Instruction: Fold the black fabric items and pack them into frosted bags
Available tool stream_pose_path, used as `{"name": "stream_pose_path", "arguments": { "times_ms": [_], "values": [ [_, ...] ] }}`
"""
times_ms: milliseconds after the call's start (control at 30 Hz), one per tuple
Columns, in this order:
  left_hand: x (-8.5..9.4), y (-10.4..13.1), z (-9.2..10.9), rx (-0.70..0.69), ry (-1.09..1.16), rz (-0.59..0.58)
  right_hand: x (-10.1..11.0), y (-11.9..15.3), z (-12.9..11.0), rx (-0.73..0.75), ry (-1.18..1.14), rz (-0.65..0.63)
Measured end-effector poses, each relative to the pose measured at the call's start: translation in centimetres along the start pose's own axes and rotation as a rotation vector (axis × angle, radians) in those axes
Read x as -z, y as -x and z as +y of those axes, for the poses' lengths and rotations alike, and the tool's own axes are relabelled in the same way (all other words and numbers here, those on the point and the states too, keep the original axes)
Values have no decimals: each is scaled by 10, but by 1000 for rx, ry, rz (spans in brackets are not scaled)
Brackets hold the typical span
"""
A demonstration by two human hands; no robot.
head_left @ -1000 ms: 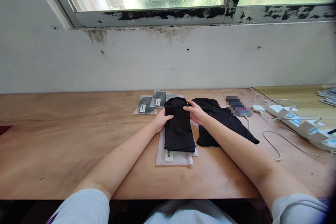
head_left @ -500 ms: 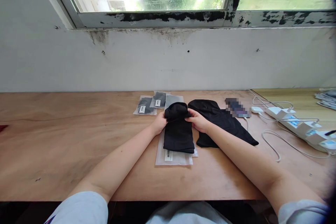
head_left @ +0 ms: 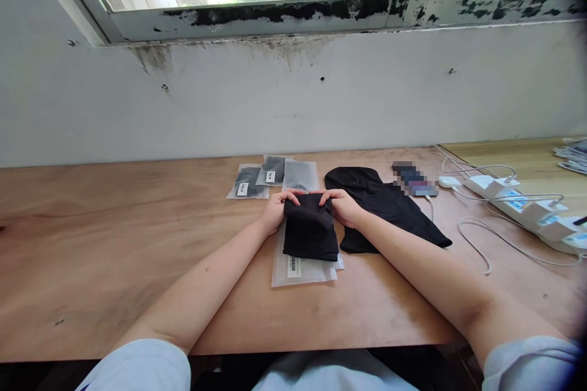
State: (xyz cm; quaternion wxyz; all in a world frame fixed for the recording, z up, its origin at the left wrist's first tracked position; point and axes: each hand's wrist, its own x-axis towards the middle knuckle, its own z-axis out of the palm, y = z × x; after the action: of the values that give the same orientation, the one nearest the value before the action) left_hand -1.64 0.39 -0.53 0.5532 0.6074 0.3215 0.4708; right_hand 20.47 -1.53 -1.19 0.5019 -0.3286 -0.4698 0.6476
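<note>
A folded piece of black cloth (head_left: 310, 232) lies on frosted plastic bags (head_left: 305, 273), one with a barcode label showing below the cloth. My left hand (head_left: 276, 209) grips the cloth's far left corner, fingers curled over the top edge. At the far right corner, my right hand (head_left: 343, 205) pinches the same edge. Just right of my right hand, a second black garment (head_left: 367, 195) lies spread on the table, partly covered by my forearm. What kind of garment the folded cloth is cannot be made out.
Beyond my hands lie several frosted bags (head_left: 248, 181) with dark contents, two with barcode labels. To the right are a phone (head_left: 415, 179) on a cable and a white power strip (head_left: 523, 208) with plugs and loose white cords. The wooden table (head_left: 114, 244) meets a wall under a window.
The rolled far end of the black cloth has been folded down flat, so the bundle is shorter. Both hands have shifted onto its far edge. The camera view has tilted slightly.
</note>
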Motion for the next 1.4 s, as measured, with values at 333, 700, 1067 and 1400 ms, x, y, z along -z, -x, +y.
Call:
{"name": "stream_pose_path", "arguments": {
  "times_ms": [333,700,1067,1400],
  "values": [
    [-12,19,30,-446,-736,-26,2,3,-5,-28,-56,29],
    [-69,58,4,-262,-1408,-172,4,-5,6,-13,87,149],
    [-65,57,14,-399,-1321,-53,-2,0,-4,61,-177,342],
    [-46,32,-15,-110,-1189,-67,-19,14,4,406,388,373]
  ]
}}
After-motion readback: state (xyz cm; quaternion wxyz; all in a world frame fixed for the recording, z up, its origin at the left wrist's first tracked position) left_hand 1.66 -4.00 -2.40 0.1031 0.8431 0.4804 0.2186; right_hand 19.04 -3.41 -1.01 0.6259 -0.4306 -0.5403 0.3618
